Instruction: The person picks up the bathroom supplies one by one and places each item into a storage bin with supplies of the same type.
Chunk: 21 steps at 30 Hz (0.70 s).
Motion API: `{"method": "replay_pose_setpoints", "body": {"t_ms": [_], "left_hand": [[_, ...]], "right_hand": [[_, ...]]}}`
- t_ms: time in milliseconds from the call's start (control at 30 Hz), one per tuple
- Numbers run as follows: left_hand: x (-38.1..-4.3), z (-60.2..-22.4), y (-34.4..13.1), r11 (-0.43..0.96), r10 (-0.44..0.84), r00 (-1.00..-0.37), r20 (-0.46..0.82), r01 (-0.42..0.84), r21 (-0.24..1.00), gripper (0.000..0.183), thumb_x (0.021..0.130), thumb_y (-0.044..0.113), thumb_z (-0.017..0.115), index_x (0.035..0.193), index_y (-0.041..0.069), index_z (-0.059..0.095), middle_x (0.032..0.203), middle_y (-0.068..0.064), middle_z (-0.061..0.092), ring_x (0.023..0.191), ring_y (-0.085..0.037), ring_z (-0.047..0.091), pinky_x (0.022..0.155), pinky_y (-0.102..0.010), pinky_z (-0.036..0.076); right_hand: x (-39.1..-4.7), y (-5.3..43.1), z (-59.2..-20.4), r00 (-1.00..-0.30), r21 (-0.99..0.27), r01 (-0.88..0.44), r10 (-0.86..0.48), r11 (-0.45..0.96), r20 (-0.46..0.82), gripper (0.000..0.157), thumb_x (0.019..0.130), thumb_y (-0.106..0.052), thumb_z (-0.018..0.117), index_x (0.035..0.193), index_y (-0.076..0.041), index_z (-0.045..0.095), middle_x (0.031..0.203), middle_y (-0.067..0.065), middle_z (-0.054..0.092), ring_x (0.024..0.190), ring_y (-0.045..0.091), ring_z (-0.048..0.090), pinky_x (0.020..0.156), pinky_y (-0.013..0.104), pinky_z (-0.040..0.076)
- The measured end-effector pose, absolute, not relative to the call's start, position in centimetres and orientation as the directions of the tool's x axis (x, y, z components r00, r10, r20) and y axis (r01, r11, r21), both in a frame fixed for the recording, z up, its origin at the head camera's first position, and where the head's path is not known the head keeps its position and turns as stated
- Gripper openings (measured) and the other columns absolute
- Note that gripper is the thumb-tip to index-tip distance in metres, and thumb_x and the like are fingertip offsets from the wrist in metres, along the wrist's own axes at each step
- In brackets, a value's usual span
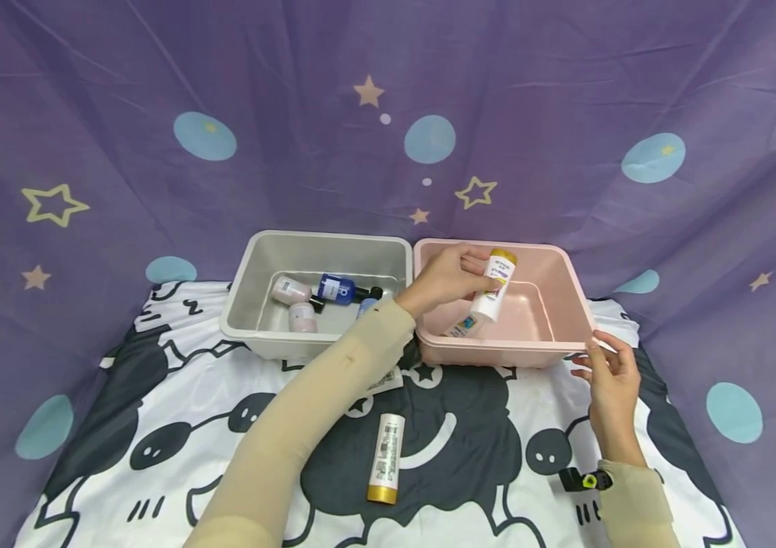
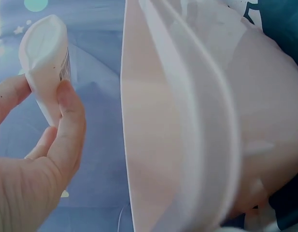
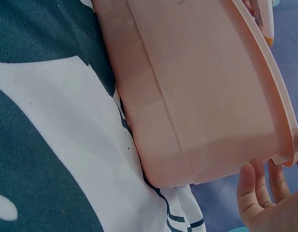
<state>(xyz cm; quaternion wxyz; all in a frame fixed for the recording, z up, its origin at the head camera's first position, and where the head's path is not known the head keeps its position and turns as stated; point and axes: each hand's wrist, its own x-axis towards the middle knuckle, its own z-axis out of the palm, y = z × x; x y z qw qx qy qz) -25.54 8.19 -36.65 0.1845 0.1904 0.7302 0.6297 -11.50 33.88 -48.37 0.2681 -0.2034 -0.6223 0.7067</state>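
My left hand (image 1: 444,280) reaches over the pink bin (image 1: 497,356) and holds a white squeeze tube (image 1: 500,275) with a gold cap, tilted with the cap end up. The left wrist view shows the thumb and fingers pinching the tube's flat body (image 2: 51,53). Below it in the pink bin lies a small item with a printed label (image 1: 463,327), partly hidden by the tube. At the bin's front right corner, my right hand (image 1: 614,384) grips the rim, thumb on top. The right wrist view shows its fingers (image 3: 278,186) against the bin's outer side.
Left of the pink bin stands a grey bin (image 1: 319,235) holding pink bottles (image 1: 290,290) and a blue bottle (image 1: 336,289) with a black cap. Another white tube with a gold cap (image 1: 386,457) lies on the patterned cloth (image 1: 456,472) in front. A white label-like piece (image 1: 388,380) is partly under my left forearm.
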Motion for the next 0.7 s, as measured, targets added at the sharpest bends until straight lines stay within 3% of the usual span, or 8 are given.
{"method": "replay_pose_setpoints", "body": {"t_ms": [333,700], "left_hand": [[-27.8,-36.6,10.1,0.169,0.492,-0.869,-0.046,0.044,0.985,0.048,0.082,0.006,0.083,0.124,-0.002,0.06,0.111,-0.012,0.067,0.096,-0.019,0.066,0.071,-0.029,0.06],[-29.7,-37.4,11.3,0.219,0.443,-0.892,-0.091,0.01,0.976,0.044,0.083,0.005,0.082,0.12,-0.004,0.06,0.11,-0.016,0.069,0.088,-0.022,0.069,0.067,-0.029,0.06]], "right_hand": [[-11.5,34.0,-48.6,-0.775,-0.991,-0.113,0.63,-0.072,0.043,0.028,0.096,-0.014,0.07,0.123,-0.007,0.063,0.098,0.007,0.067,0.075,0.02,0.069,0.055,0.023,0.057],[-11.7,34.1,-48.5,-0.773,-0.99,-0.125,0.632,-0.069,0.054,0.028,0.097,-0.011,0.068,0.124,-0.006,0.063,0.097,0.007,0.067,0.074,0.018,0.068,0.055,0.023,0.057]]}}
